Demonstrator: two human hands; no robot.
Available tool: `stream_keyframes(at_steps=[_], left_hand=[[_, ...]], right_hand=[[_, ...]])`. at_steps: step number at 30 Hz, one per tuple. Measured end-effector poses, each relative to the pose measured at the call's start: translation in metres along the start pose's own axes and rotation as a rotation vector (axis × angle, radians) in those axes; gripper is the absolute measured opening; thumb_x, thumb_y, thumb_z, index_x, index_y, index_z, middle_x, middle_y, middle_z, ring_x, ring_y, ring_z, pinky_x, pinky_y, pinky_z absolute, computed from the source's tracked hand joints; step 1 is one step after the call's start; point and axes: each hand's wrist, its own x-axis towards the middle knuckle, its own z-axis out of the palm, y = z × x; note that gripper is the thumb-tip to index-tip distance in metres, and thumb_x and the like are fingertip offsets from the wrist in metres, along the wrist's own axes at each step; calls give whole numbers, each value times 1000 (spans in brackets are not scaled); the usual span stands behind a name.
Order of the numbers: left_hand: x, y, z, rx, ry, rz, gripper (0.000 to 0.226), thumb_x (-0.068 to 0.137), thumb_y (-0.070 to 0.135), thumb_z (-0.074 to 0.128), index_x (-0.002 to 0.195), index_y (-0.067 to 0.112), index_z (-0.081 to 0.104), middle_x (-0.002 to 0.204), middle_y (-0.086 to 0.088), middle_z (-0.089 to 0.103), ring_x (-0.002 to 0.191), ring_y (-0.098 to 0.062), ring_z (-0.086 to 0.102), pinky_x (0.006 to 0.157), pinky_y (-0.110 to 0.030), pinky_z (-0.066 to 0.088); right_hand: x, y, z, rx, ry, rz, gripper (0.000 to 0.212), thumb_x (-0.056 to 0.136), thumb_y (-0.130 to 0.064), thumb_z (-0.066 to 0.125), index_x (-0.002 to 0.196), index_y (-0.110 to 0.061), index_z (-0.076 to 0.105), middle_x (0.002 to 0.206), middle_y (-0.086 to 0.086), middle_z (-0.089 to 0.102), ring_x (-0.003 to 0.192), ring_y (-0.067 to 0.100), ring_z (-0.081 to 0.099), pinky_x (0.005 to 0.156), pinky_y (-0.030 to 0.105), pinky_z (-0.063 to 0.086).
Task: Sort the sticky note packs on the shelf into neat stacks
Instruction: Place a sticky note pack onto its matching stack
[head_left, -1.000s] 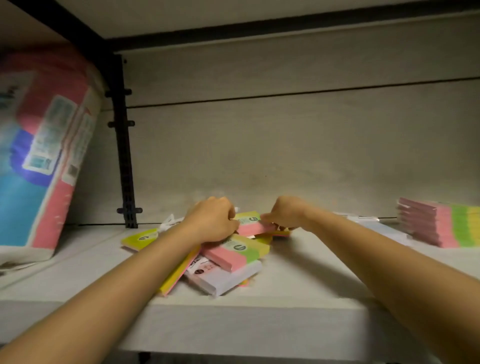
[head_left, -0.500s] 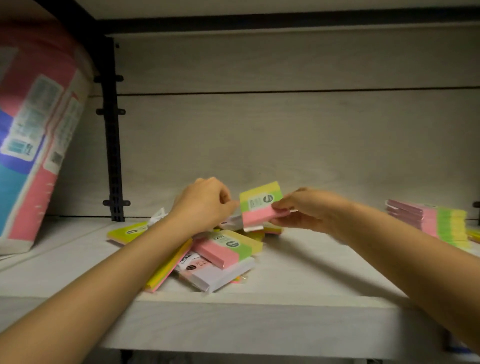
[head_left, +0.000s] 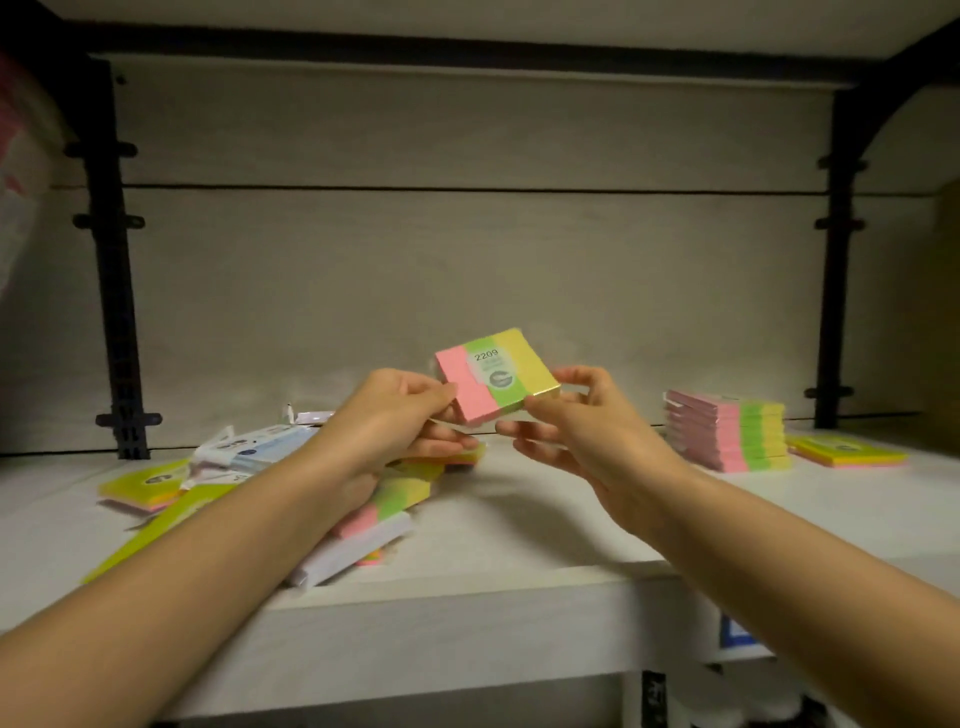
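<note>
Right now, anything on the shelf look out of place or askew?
Yes: the heap of coloured sticky note packs at the left of the white shelf lies jumbled, packs overlapping at angles, unlike the squared pink-green-yellow stack at right.

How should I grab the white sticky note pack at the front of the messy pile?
Take the white pack by its right end, from the front right. It lies flat near the shelf lip, a pink-green-yellow pack across its rear; that end juts bare, so pinching and sliding it forward probably disturbs least. The left hand and right hand both pinch the 2209 pack; free one first.
</note>
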Motion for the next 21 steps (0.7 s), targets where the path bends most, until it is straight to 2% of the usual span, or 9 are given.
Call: stream_keyframes(at_steps=[2, 5, 9, 12, 14, 16, 18, 21], left_hand=[[2, -1, 8, 0, 41, 63, 20, 95, 14, 48, 94, 0, 63, 83, -11, 68, 48, -9, 68, 50, -15, 56], [3, -1, 27, 34, 78, 132, 14, 95, 12, 49, 99, 3, 59, 76, -7, 66, 45, -8, 66, 47, -14, 54], [6, 1, 64, 183, 95, 215, 13, 92, 13, 54, 105, 10, 53, 79, -3, 69, 52, -9, 68, 65, -27, 57], [7, 7, 101, 239, 96, 294, 18, 89, 9, 57, 105, 8, 50, 85, -9, 70, 59, -13, 68, 66, -27, 58], [9, 10, 131, 281, 80, 332, 22, 87, 9, 60, 107, 6, 52, 95, -13, 70, 73, -24, 69, 77, -36, 57], [15, 14, 159, 353, 64, 377, 28, 84, 10, 64, 109, 5, 54, 102, -12, 70, 89, -33, 68, 88, -42, 53], [22, 15, 187, 416, 65, 432, 31, 83, 13, 66, 110, 4, 55, 104, -11, 71, 95, -32, 67, 90, -41, 51], [37, 16, 219, 481, 92, 481, 29, 84, 16, 65, 109, 4, 57, 105, -10, 72, 94, -21, 68, 88, -32, 51]], right_hand=[[-4, 1, -10, -10, 12, -13, 19, 91, 0, 50, 93, -17, 41, 89, 2, 61, 66, 15, 65, 61, 19, 56], [-9, -3, -29, -20, 20, -39, 21, 91, 2, 50, 88, -16, 39, 87, 3, 59, 63, 15, 63, 55, 16, 55], [-14, -11, -69, -123, 20, -82, 19, 90, 0, 53, 87, -14, 41, 88, 4, 61, 65, 11, 63, 56, 16, 55], [-12, -22, -108, -182, 52, -118, 19, 89, -2, 56, 86, -15, 43, 98, 8, 63, 68, 9, 64, 59, 15, 55], [-9, -30, -138, -218, 67, -161, 17, 88, -3, 58, 92, -15, 46, 98, 8, 62, 68, 8, 63, 59, 15, 54], [-4, -38, -170, -258, 62, -209, 25, 88, -2, 58, 109, -13, 48, 93, 6, 60, 68, 10, 62, 63, 18, 54], [3, -46, -200, -307, 45, -243, 33, 88, -3, 57, 118, -13, 48, 87, 2, 59, 69, 9, 61, 62, 15, 53], [18, -52, -235, -382, 47, -275, 32, 89, -6, 58, 119, -13, 51, 88, 0, 60, 78, 13, 61, 62, 14, 52]])
